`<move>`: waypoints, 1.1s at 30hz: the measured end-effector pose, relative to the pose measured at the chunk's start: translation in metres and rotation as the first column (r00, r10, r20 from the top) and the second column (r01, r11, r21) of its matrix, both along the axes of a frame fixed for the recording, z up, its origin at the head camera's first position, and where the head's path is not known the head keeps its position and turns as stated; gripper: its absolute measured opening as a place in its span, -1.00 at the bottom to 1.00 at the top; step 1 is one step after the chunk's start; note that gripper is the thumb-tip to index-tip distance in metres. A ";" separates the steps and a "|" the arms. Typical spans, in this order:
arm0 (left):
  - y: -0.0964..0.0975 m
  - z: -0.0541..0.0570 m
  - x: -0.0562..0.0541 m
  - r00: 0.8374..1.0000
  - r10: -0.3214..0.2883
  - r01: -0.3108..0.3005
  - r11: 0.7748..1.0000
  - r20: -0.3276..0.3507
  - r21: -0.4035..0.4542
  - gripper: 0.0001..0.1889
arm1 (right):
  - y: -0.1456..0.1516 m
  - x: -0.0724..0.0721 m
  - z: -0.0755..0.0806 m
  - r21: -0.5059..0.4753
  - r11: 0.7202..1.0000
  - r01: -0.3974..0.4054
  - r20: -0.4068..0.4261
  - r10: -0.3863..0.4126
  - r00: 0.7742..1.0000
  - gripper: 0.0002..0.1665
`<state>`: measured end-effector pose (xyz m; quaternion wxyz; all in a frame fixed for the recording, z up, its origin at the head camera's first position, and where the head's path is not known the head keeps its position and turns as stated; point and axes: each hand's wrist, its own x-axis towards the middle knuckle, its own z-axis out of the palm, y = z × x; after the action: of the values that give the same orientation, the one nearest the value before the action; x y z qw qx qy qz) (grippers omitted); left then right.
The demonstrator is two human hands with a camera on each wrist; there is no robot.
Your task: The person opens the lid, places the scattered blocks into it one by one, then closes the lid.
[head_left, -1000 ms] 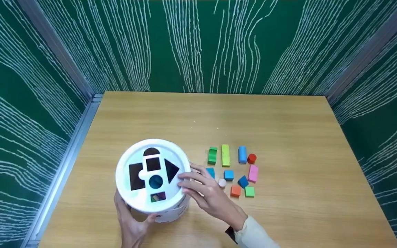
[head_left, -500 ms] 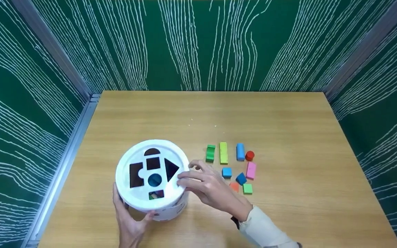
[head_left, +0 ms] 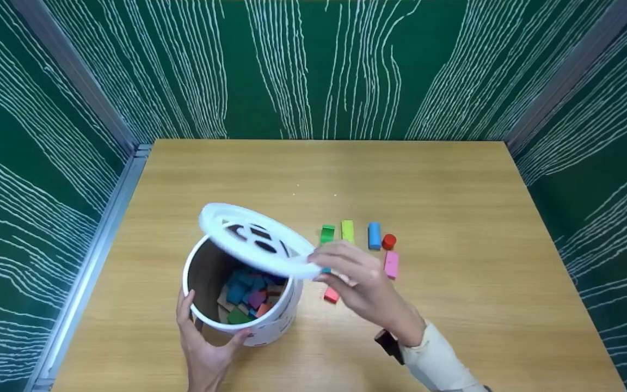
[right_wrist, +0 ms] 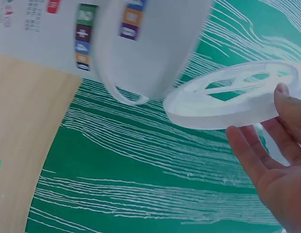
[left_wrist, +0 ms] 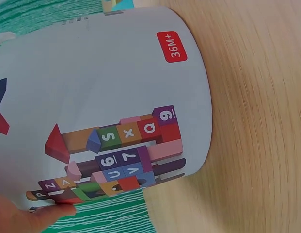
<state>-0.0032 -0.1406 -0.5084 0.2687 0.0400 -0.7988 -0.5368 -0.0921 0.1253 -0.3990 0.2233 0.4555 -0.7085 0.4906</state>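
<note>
A white bucket (head_left: 283, 318) stands on the table with its mouth uncovered on the near side. Coloured blocks (head_left: 240, 288) lie inside it. My left hand (head_left: 204, 348) grips the bucket's left and near side, thumb against the wall; that thumb also shows in the left wrist view beside printed block pictures. The white lid (head_left: 297, 267), cut with shaped holes, is tilted above the bucket's far part. My right hand (head_left: 365, 286) pinches its right edge. In the right wrist view, thumb and fingers hold the lid from opposite faces.
Right of the bucket lie a green arched block (head_left: 327, 234), a lime block (head_left: 347, 231), a blue block (head_left: 374, 236), a red cylinder (head_left: 389, 242), a pink block (head_left: 391, 265) and a reddish block (head_left: 331, 295). My right hand hides others. Green patterned walls (head_left: 281, 71) surround the table.
The lid sat on the bucket before; my right hand has lifted it off and tilted it, baring the blocks inside. My left hand keeps its grip on the bucket.
</note>
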 end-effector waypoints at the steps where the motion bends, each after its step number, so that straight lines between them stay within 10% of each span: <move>1: 0.000 0.000 0.001 1.000 0.002 -0.002 1.000 -0.002 -0.004 0.14 | 0.004 0.000 0.001 -0.033 0.999 0.003 0.018 -0.002 1.000 -0.69; 11: 0.005 0.002 0.008 0.998 0.047 -0.045 0.997 0.039 -0.062 0.09 | 0.045 0.012 0.014 -0.303 0.941 0.151 0.415 -0.012 0.910 -0.67; 25: 0.003 0.000 0.008 0.999 0.041 -0.041 0.996 0.006 -0.079 0.09 | 0.131 0.042 0.005 -0.479 0.729 0.489 0.743 0.040 0.668 -0.65; 33: 0.002 0.000 0.011 0.999 0.045 -0.043 0.994 0.017 -0.098 0.09 | 0.190 0.041 -0.019 -0.396 0.588 0.705 0.890 0.055 0.453 -0.61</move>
<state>0.0080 -0.1387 -0.5088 0.2745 0.0496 -0.8255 -0.4907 -0.0510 0.3151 -0.4175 0.1185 -0.1327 -0.5422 0.8212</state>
